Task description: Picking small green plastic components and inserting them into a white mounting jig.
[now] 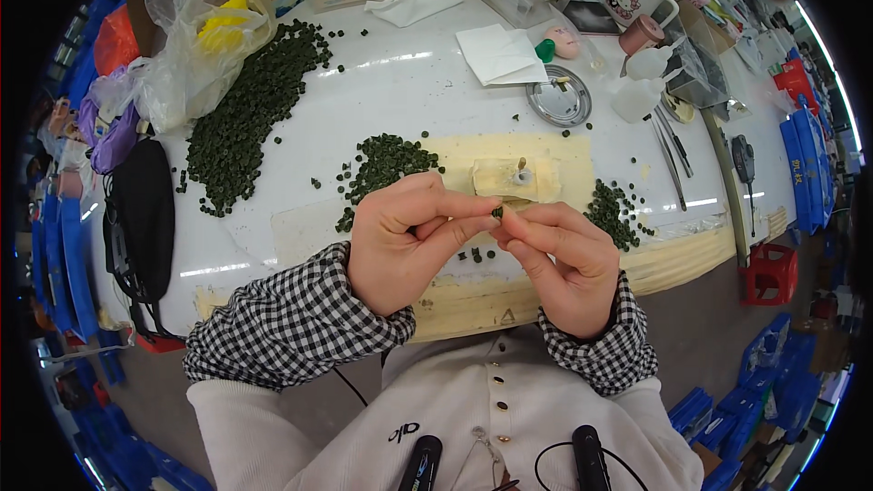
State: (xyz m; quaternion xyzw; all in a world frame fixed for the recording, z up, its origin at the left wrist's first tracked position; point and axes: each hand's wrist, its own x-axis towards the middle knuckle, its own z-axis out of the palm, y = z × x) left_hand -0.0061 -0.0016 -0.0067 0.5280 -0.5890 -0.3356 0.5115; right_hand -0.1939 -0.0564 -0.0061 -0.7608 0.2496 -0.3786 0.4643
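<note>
Hands meet over the front edge of the white desk point(391, 82): left hand point(400, 241) and right hand point(559, 259) both pinch one small dark green bead point(497, 212) between fingertips, held just above the desk surface, near the person's chest. Other fingers curled in, nothing else gripped that I can see.

Around them: big pile of green beads point(245, 118) far left, a smaller heap point(382, 164) just behind the left hand, another cluster point(611, 214) right of the right hand. A few strays point(479, 255) lie under the hands. Small taped-down fixture with a peg point(520, 173) sits directly behind the bead (yellowish tape pad under it).

Risks, my read: the bead is tiny and the grip is fingertip-only, so a slip drops it among the strays or off the desk edge into the lap. Checked sleeves point(300, 318) hang close to the loose beads; a sweep could scatter them.
</note>
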